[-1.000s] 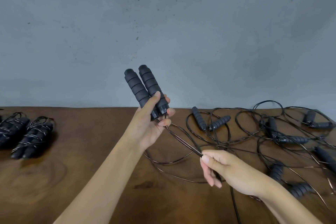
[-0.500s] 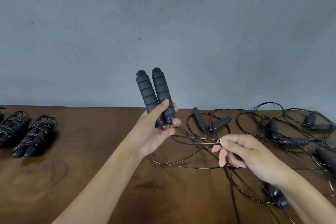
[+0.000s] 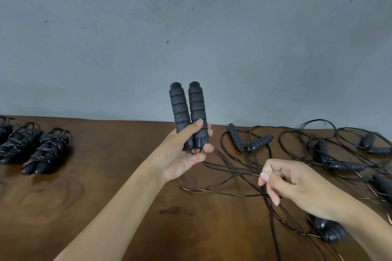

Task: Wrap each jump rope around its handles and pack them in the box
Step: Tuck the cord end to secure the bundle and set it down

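My left hand (image 3: pixel 182 154) grips a pair of black ribbed foam handles (image 3: pixel 188 110) side by side and upright, above the brown wooden table (image 3: pixel 106 197). Their thin black cord (image 3: pixel 231 170) runs from the handles' lower ends to my right hand (image 3: pixel 297 186), which pinches it between thumb and fingers, low over the table to the right. No box is in view.
Wrapped rope bundles (image 3: pixel 45 150) lie at the table's left edge. Several loose ropes with black handles (image 3: pixel 250 141) lie tangled across the right side, and one handle (image 3: pixel 331 231) sits under my right forearm. A grey wall (image 3: pixel 191 38) rises behind the table.
My left hand has carried the handles to the right and turned them more upright. My right hand rose and moved right along the cord, pulling it out sideways.
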`<state>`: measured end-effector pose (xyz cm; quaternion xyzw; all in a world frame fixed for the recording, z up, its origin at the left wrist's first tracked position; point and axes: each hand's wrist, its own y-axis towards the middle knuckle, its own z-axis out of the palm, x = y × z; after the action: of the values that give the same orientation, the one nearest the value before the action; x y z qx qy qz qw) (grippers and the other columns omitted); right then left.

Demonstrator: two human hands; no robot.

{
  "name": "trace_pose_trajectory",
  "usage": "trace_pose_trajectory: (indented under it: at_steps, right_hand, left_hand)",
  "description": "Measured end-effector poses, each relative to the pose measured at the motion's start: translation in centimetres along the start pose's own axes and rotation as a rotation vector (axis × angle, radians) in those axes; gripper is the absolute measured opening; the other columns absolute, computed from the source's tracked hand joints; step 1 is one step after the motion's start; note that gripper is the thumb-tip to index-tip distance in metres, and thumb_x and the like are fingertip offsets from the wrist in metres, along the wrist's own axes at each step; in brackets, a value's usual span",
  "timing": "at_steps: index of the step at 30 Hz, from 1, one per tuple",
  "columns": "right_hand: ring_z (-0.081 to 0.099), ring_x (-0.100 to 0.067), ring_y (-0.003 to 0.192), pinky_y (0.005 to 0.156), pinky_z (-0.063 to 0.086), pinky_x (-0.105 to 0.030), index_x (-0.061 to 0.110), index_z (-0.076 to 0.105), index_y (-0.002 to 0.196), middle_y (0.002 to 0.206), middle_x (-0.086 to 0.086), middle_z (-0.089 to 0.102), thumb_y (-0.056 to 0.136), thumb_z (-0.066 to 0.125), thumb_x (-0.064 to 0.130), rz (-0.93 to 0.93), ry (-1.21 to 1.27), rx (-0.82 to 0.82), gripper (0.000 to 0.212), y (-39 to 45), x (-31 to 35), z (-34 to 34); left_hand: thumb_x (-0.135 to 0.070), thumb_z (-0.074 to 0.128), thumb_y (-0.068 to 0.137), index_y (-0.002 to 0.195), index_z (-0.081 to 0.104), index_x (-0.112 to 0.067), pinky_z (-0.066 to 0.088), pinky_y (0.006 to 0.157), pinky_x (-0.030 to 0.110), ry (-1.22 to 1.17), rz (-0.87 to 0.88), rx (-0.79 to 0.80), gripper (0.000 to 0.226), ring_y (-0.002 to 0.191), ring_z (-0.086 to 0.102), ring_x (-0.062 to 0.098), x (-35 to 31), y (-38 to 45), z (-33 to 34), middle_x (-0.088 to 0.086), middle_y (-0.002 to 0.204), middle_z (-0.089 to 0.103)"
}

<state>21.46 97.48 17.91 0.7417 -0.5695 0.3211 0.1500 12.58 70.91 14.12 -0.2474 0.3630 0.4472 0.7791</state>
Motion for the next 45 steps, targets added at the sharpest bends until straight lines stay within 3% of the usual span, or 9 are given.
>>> trace_pose_trajectory:
  at_steps: [4,12,17,21,27,31,38,42,45]
  right_hand:
    - [0.068,-0.010,0.072,0.101,0.038,-0.018,0.026,0.060,0.077,0.061,0.004,0.066,0.100,0.051,0.039,0.006,-0.131,-0.057,0.028,0.1,0.0,-1.4]
    - [0.063,-0.013,0.063,0.067,0.052,-0.040,0.034,0.064,0.072,0.065,0.010,0.068,0.071,0.070,0.064,-0.079,-0.319,-0.271,0.030,1.8,2.2,-6.5]
    - [0.060,0.000,0.073,0.060,0.039,-0.018,0.036,0.062,0.091,0.077,0.018,0.067,0.101,0.057,0.028,-0.216,-0.497,-0.181,0.014,3.7,4.0,-7.8]
    - [0.055,0.003,0.081,0.073,0.043,-0.018,0.028,0.068,0.096,0.087,0.016,0.065,0.099,0.060,0.032,-0.319,-0.635,-0.178,0.010,5.5,5.4,-7.8]
    - [0.049,0.005,0.077,0.064,0.033,-0.013,0.024,0.068,0.089,0.083,0.015,0.059,0.092,0.070,0.039,-0.390,-0.722,-0.175,0.016,7.1,7.9,-7.6]
    - [0.049,-0.003,0.074,0.066,0.039,-0.026,0.023,0.069,0.088,0.083,0.012,0.059,0.091,0.072,0.040,-0.411,-0.771,-0.100,0.018,8.4,8.7,-6.7]
    - [0.062,-0.016,0.085,0.078,0.052,-0.043,0.023,0.071,0.088,0.086,0.008,0.065,0.094,0.069,0.036,-0.370,-0.732,0.071,0.014,10.4,8.3,-4.8]
    - [0.066,-0.016,0.077,0.075,0.056,-0.041,0.024,0.076,0.087,0.082,0.004,0.072,0.088,0.077,0.035,-0.294,-0.637,0.180,0.012,10.7,8.3,-5.5]
    - [0.063,-0.003,0.064,0.066,0.050,-0.021,0.021,0.080,0.086,0.077,0.008,0.074,0.085,0.081,0.033,-0.218,-0.460,0.232,0.013,10.3,7.8,-7.2]
  left_hand:
    - [-0.025,0.063,0.103,0.115,0.060,-0.005,0.032,0.048,0.022,0.033,-0.042,0.037,0.024,0.068,0.052,0.020,0.5,0.0,0.2,0.009,0.097,0.060]
    - [-0.034,0.066,0.097,0.121,0.059,-0.002,0.032,0.051,0.023,0.137,-0.105,0.092,0.041,0.070,0.057,0.021,2.9,0.3,1.1,0.007,0.096,0.063]
    - [-0.052,0.070,0.086,0.117,0.062,-0.004,0.031,0.051,0.022,0.180,-0.138,0.136,0.058,0.069,0.057,0.019,4.1,1.1,2.1,0.008,0.096,0.065]
    - [-0.055,0.064,0.089,0.115,0.059,-0.005,0.026,0.050,0.022,0.210,-0.158,0.171,0.057,0.066,0.054,0.017,5.2,1.5,3.0,0.010,0.087,0.059]
    - [-0.071,0.075,0.069,0.116,0.063,-0.006,0.036,0.055,0.019,0.368,-0.284,0.224,0.082,0.069,0.066,0.016,6.1,1.5,4.0,0.004,0.093,0.069]
    - [-0.078,0.087,0.052,0.114,0.065,-0.013,0.034,0.052,0.017,0.427,-0.334,0.329,0.093,0.070,0.064,0.016,6.5,1.3,4.6,0.003,0.096,0.068]
    - [-0.022,0.083,0.088,0.103,0.071,-0.022,0.028,0.048,0.017,0.561,-0.388,0.324,0.018,0.066,0.055,0.015,6.3,0.3,6.3,0.003,0.092,0.064]
    - [-0.012,0.077,0.094,0.095,0.074,-0.031,0.031,0.050,0.018,0.650,-0.312,0.373,0.019,0.065,0.054,0.015,6.4,-0.5,6.9,0.000,0.092,0.065]
    - [-0.011,0.076,0.095,0.090,0.072,-0.028,0.034,0.054,0.022,0.699,-0.243,0.404,0.018,0.065,0.054,0.015,5.9,-0.8,7.1,-0.003,0.081,0.063]
